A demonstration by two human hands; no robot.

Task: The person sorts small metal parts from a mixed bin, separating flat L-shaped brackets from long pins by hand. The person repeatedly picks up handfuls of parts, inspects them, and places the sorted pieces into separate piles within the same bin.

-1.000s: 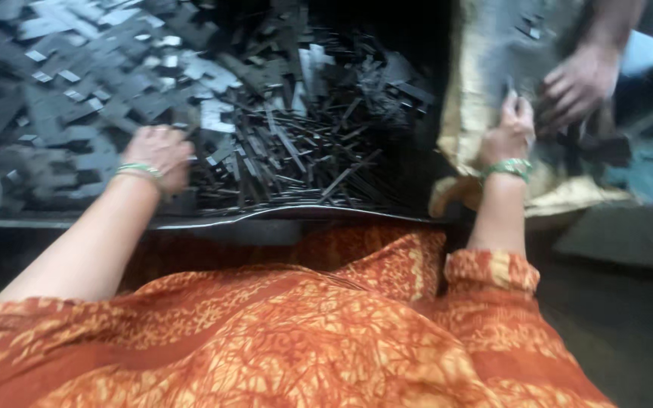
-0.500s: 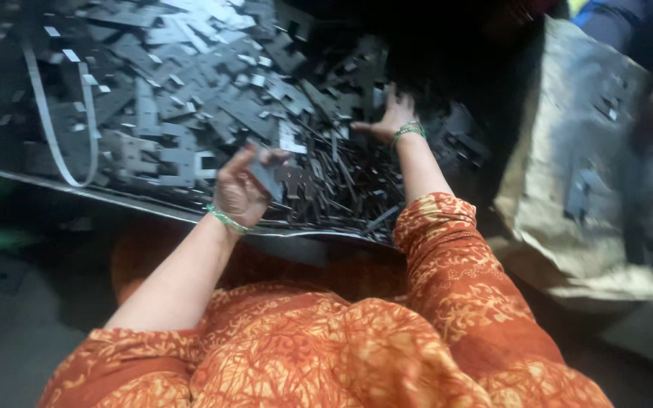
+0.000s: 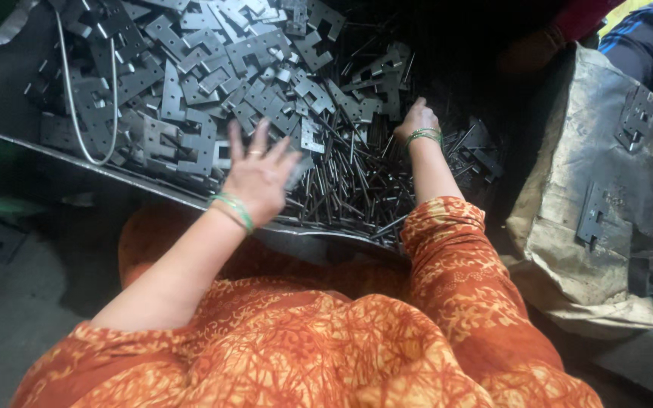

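Note:
My left hand [image 3: 260,180] hovers over the near edge of a metal tray [image 3: 77,149], fingers spread, nothing visible in it. My right hand [image 3: 416,121] reaches further in, fingers down among thin dark metal pins [image 3: 349,189] and grey hinge plates [image 3: 213,72]. Whether it grips a piece is hidden. Both wrists wear green bangles. Orange patterned sleeves and cloth fill the bottom of the view.
A worn tan sack [image 3: 606,219] stands at the right with a few hinge plates [image 3: 591,215] lying on it. A wire loop [image 3: 85,113] lies over the plates at the left. Another person's arm [image 3: 538,45] shows at the top right.
My right hand left the sack and went into the pile of pins. My left hand rose from the pile and spread its fingers. The view swung left.

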